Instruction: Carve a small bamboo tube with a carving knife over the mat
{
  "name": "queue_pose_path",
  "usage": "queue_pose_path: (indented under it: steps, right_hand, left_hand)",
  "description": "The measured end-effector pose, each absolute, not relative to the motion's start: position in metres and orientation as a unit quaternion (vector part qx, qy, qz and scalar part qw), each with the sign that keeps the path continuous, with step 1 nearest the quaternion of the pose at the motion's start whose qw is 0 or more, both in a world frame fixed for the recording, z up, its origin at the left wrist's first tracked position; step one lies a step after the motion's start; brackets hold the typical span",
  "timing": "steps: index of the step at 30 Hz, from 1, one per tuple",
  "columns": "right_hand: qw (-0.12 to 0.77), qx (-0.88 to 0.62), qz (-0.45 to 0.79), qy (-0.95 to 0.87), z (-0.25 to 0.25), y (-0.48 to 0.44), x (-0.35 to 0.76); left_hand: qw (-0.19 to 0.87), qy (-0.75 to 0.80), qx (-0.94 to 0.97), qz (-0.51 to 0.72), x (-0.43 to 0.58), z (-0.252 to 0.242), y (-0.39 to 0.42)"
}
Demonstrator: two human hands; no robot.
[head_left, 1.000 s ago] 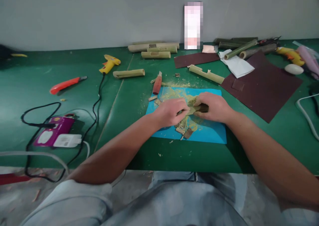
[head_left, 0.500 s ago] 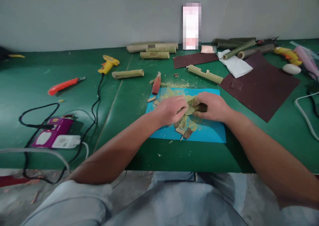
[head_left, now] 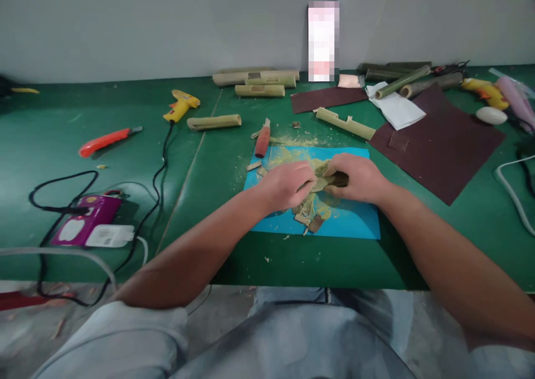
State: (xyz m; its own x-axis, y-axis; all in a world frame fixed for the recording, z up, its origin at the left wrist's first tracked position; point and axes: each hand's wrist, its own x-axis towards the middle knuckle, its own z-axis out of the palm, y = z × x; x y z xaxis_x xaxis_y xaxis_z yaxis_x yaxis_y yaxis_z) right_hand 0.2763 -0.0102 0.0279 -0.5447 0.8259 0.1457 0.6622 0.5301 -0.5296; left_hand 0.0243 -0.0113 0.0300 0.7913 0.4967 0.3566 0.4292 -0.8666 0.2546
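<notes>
Both hands meet over a blue sheet [head_left: 355, 223] strewn with yellowish shavings and brown chips [head_left: 316, 223]. My right hand [head_left: 355, 176] grips a hollow bamboo piece [head_left: 321, 185], its fingers wrapped round the right end. On the left end, my left hand [head_left: 288, 184] is closed with its fingertips at the piece; whether it also holds something small is hidden. A red-handled knife [head_left: 262, 139] lies just beyond my left hand, at the sheet's upper left corner.
Bamboo tubes [head_left: 259, 91] lie at the back, one [head_left: 345, 124] beyond my right hand. Brown sandpaper [head_left: 443, 150] is at right. A yellow glue gun [head_left: 180, 107], red cutter [head_left: 106, 141] and purple power strip [head_left: 87, 220] with cables are at left. A phone [head_left: 323, 42] leans on the wall.
</notes>
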Motion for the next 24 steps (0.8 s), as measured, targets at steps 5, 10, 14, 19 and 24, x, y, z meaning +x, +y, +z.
queue_pose_path:
  steps: [5, 10, 14, 19, 24]
  right_hand:
    - [0.196, -0.427, 0.215, -0.856, 0.0271, -0.0097, 0.2771]
    - [0.190, -0.431, 0.216, -0.855, 0.0286, -0.0098, 0.2768]
    - [0.184, -0.436, 0.214, -0.855, 0.0295, -0.0102, 0.2766]
    - [0.192, -0.425, 0.223, -0.856, 0.0277, -0.0099, 0.2770]
    - [0.197, -0.430, 0.211, -0.856, 0.0253, -0.0090, 0.2772]
  left_hand:
    - [0.085, 0.230, 0.945, 0.218, 0.0235, 0.0285, -0.0121]
    - [0.090, 0.249, 0.940, 0.214, 0.0214, 0.0290, -0.0118]
    - [0.089, 0.248, 0.939, 0.221, 0.0198, 0.0271, -0.0098]
    - [0.110, 0.235, 0.938, 0.229, 0.0195, 0.0266, -0.0110]
    - [0.100, 0.249, 0.931, 0.245, 0.0203, 0.0275, -0.0126]
